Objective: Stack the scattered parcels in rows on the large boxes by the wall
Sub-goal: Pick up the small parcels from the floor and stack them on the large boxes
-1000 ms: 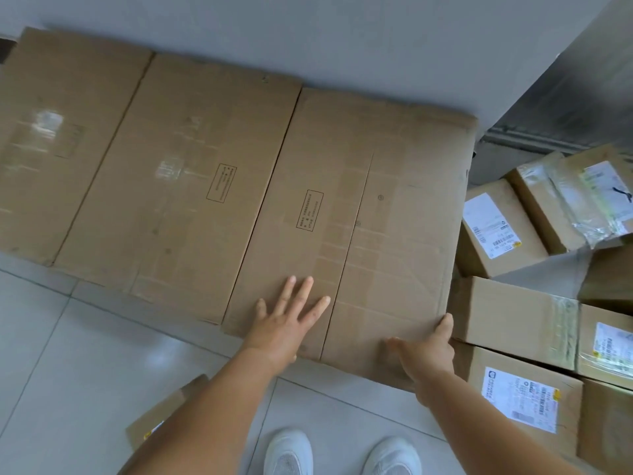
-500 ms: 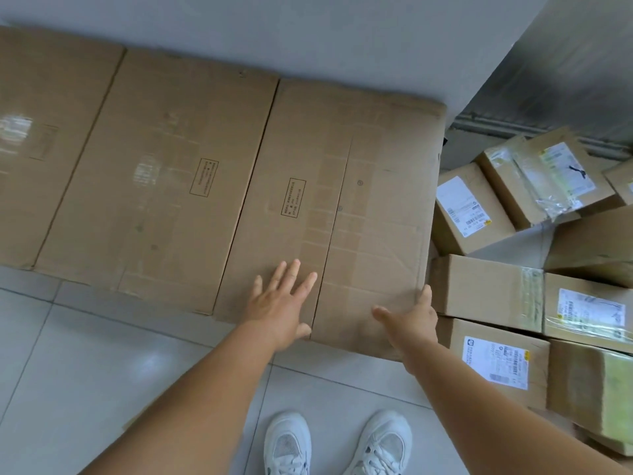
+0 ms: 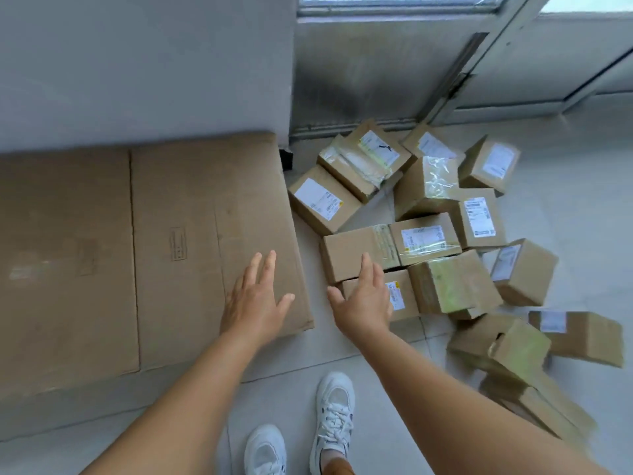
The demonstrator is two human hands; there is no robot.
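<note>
Two large flat cardboard boxes lie side by side along the wall, the right one point(image 3: 212, 214) and the left one point(image 3: 65, 255). My left hand point(image 3: 255, 296) hovers with fingers spread over the right box's near right corner. Several small brown parcels with white labels lie scattered on the floor to the right. My right hand point(image 3: 364, 296) reaches with straight fingers over the nearest plain parcel point(image 3: 352, 250) and a labelled parcel point(image 3: 400, 296) below it. Neither hand holds anything.
More parcels point(image 3: 323, 198) point(image 3: 479, 217) point(image 3: 524, 265) point(image 3: 579, 334) spread to the right, up to a glass door frame point(image 3: 479, 63). Pale floor tiles point(image 3: 582, 207) lie around them. My white shoes point(image 3: 334, 416) stand on the floor below the hands.
The view has swung right, from the large boxes to the parcel pile. My right hand left the large box's corner and moved over the nearest parcels. My left hand shifted right.
</note>
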